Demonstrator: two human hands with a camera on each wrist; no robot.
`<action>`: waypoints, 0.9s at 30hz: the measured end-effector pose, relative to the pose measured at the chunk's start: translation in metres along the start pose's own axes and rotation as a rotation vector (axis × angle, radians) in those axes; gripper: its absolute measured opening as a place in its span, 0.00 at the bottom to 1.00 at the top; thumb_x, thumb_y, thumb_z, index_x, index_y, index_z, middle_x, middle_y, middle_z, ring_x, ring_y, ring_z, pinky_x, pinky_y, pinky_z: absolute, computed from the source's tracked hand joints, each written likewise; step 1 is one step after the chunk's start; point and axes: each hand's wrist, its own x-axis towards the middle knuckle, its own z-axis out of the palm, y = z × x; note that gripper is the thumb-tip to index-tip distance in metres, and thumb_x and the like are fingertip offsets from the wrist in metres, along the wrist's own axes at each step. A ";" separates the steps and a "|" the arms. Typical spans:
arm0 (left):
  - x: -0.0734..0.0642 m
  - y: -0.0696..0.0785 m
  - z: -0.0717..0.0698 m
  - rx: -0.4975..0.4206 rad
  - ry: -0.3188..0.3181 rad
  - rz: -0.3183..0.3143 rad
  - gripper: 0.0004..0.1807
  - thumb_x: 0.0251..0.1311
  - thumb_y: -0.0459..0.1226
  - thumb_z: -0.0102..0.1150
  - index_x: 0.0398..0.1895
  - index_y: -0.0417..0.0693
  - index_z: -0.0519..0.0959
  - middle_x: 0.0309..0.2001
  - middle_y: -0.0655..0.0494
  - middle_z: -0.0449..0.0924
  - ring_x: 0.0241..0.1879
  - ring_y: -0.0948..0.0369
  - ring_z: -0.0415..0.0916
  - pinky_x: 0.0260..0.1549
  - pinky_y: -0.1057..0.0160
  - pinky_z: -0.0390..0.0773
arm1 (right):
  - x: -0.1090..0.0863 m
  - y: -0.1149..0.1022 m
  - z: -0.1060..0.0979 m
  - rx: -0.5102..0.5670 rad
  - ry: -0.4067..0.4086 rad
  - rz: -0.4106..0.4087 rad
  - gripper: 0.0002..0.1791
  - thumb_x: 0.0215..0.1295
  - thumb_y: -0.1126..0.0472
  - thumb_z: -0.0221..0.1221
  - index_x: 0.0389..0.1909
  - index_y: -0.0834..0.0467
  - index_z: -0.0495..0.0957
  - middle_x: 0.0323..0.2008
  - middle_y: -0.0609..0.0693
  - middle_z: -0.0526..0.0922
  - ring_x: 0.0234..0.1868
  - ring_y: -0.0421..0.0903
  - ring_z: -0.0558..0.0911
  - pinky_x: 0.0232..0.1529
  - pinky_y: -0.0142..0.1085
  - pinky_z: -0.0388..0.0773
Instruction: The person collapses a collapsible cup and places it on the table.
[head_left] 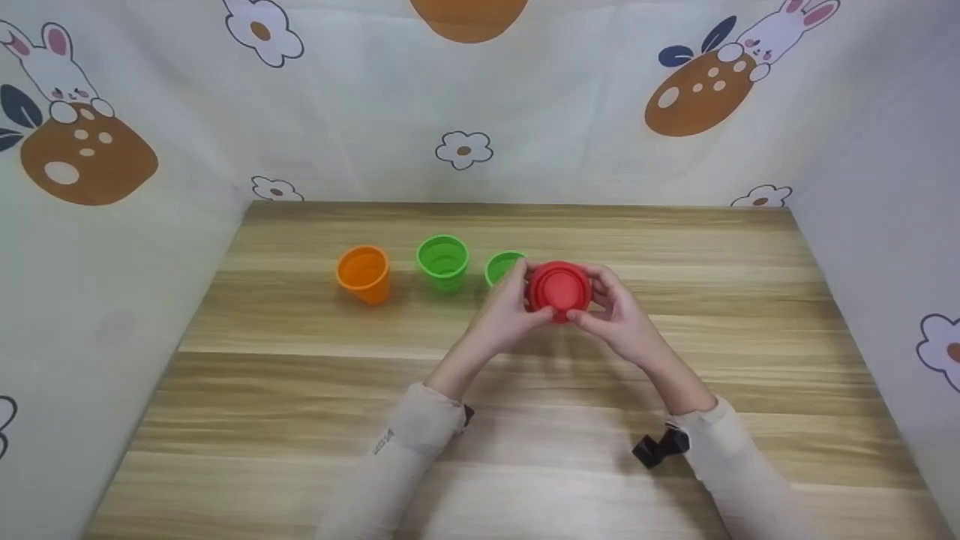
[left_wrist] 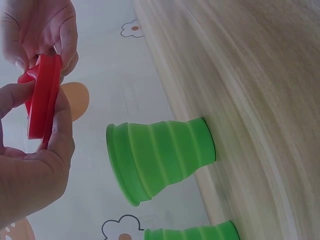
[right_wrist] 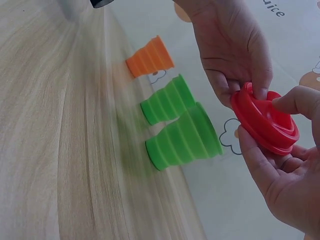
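Fingers of the left hand [head_left: 507, 313] and right hand [head_left: 619, 315] pinch, in the head view, a stepped, round red disc [head_left: 562, 289]; left of it stand two green cups [head_left: 442, 264] and an orange cup [head_left: 365, 274]. From the left wrist, the disc shows smooth and edge-on; from the right, thumbs [right_wrist: 294, 101] touch its raised rings, ribbed, tapering cups near it.

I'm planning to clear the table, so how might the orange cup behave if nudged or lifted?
The orange cup may tip if pushed high up, since it narrows toward its base. It is probably light for its size, being hollow and open-topped. Its stepped walls suggest it might fold if pressed downward.
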 end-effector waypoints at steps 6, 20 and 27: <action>0.000 0.000 0.000 0.004 0.001 0.003 0.29 0.54 0.28 0.65 0.60 0.39 0.68 0.55 0.44 0.77 0.55 0.53 0.74 0.58 0.55 0.78 | 0.001 0.000 0.000 -0.001 0.006 0.005 0.34 0.60 0.77 0.60 0.68 0.69 0.61 0.61 0.66 0.74 0.54 0.37 0.79 0.51 0.29 0.83; -0.003 0.002 -0.001 -0.031 -0.043 0.006 0.32 0.53 0.30 0.64 0.63 0.39 0.66 0.57 0.44 0.75 0.55 0.53 0.75 0.53 0.58 0.82 | 0.005 0.002 0.000 -0.055 0.033 0.054 0.34 0.61 0.73 0.63 0.67 0.67 0.62 0.61 0.64 0.75 0.57 0.45 0.76 0.54 0.26 0.78; -0.003 0.003 -0.001 -0.009 -0.051 -0.023 0.35 0.55 0.34 0.67 0.66 0.40 0.64 0.60 0.43 0.74 0.59 0.52 0.73 0.60 0.55 0.78 | 0.004 0.002 0.000 -0.062 0.043 0.043 0.33 0.62 0.73 0.63 0.66 0.67 0.62 0.60 0.64 0.76 0.55 0.38 0.77 0.56 0.27 0.77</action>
